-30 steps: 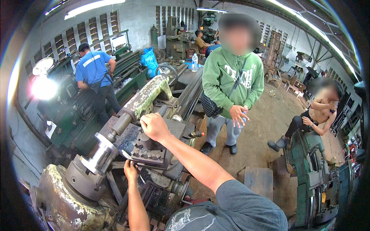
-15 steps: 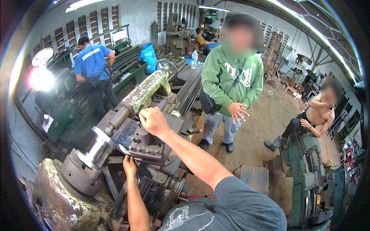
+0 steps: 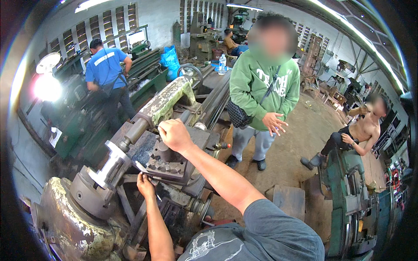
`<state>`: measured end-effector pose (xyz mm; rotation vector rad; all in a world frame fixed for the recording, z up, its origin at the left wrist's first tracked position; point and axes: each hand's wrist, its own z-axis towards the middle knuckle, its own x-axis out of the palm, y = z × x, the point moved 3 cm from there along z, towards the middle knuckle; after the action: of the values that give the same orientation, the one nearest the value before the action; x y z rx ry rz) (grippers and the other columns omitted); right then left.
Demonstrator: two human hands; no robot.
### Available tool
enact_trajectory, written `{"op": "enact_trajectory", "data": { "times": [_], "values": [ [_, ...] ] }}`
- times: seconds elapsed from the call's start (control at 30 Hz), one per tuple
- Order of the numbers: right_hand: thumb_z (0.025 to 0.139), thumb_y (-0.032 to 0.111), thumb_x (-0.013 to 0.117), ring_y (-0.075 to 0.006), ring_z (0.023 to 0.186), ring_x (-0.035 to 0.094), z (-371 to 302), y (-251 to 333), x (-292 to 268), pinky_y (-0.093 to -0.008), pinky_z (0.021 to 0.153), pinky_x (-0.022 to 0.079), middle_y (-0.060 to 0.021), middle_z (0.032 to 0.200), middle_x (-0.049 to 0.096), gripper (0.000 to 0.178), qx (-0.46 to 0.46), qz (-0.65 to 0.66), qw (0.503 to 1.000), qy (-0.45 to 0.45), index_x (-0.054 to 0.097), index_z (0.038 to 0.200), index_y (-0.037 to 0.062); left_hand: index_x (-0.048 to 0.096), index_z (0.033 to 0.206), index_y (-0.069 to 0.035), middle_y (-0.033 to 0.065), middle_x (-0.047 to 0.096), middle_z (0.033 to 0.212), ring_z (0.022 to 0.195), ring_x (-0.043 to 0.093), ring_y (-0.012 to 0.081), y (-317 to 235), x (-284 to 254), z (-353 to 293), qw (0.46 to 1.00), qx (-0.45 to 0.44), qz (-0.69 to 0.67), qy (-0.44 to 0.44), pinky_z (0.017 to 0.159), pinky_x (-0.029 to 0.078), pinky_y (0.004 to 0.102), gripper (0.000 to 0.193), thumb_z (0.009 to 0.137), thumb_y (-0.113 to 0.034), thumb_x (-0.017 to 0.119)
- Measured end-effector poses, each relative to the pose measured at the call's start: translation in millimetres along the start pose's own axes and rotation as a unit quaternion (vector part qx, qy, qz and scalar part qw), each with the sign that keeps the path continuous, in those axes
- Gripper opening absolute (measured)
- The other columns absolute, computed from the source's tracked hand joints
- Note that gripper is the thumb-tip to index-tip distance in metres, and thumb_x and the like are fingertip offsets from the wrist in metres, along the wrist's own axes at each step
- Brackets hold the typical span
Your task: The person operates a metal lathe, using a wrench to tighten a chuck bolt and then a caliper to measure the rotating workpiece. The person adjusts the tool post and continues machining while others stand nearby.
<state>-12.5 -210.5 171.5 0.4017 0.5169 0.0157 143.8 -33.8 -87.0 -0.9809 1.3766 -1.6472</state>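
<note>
A lathe fills the left side, with a shiny flanged metal workpiece between its chuck and the tailstock. My right hand is a fist above the square tool post, closed around its handle, which the fingers mostly hide. Lower down, my left hand pinches a thin, pale cutting tool at the tool post's near left corner. The tool's tip points toward the workpiece, with a small gap between them.
A person in a green hoodie stands across the lathe. Someone in a blue shirt works at another lathe behind. A shirtless person sits at the right beside a green machine. A handwheel projects near my body.
My left hand has shifted slightly up and left along the cutting tool. My right fist stays in nearly the same place. The hooded person's hands have moved slightly.
</note>
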Motion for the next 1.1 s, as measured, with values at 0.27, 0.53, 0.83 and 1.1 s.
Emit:
{"op": "enact_trajectory", "data": {
  "times": [0.27, 0.53, 0.83, 1.1],
  "values": [
    [0.082, 0.013, 0.06, -0.0356, 0.075, 0.067, 2, -2, 3, -0.0446, 0.069, 0.053, -0.0168, 0.08, 0.069, 0.013, -0.014, 0.053, 0.998, 0.011, 0.068, 0.076, 0.0052, 0.069, 0.115, -0.01, 0.0046, 0.069, 0.084, 0.07, 0.066, 0.013, -28, -3, -19, 0.99, -0.06, 0.128, -0.023, 0.05, 0.052, 0.0292, 0.02, 0.099, -0.016, 0.058],
    [0.089, 0.013, 0.062, -0.0364, 0.073, 0.065, 4, 0, 7, -0.0447, 0.067, 0.05, -0.0166, 0.077, 0.067, 0.013, -0.019, 0.004, 1.0, 0.016, 0.066, 0.082, 0.003, 0.068, 0.118, -0.009, 0.0036, 0.065, 0.072, 0.053, 0.059, 0.0117, -24, 8, -26, 0.984, -0.153, 0.092, -0.005, 0.047, 0.048, 0.0313, 0.023, 0.099, -0.018, 0.059],
    [0.087, 0.014, 0.06, -0.0366, 0.074, 0.065, 2, -4, 7, -0.0451, 0.066, 0.05, -0.0165, 0.077, 0.068, 0.015, -0.007, 0.01, 0.999, 0.043, 0.066, 0.078, 0.0035, 0.068, 0.12, -0.005, 0.0167, 0.073, 0.106, 0.09, 0.071, 0.0251, -1, 11, -6, 0.966, -0.054, 0.25, -0.045, 0.082, 0.054, 0.0378, 0.03, 0.095, -0.019, 0.06],
    [0.085, 0.012, 0.062, -0.0351, 0.074, 0.063, 3, -1, 0, -0.0462, 0.07, 0.046, -0.0153, 0.072, 0.063, 0.013, -0.024, 0.002, 1.0, 0.003, 0.062, 0.074, 0.0041, 0.06, 0.118, 0.002, 0.0055, 0.065, 0.082, 0.046, 0.051, 0.01, 9, 20, -9, 0.999, -0.021, -0.009, -0.026, 0.041, 0.042, 0.0264, 0.023, 0.103, -0.007, 0.045]
  ]
}}
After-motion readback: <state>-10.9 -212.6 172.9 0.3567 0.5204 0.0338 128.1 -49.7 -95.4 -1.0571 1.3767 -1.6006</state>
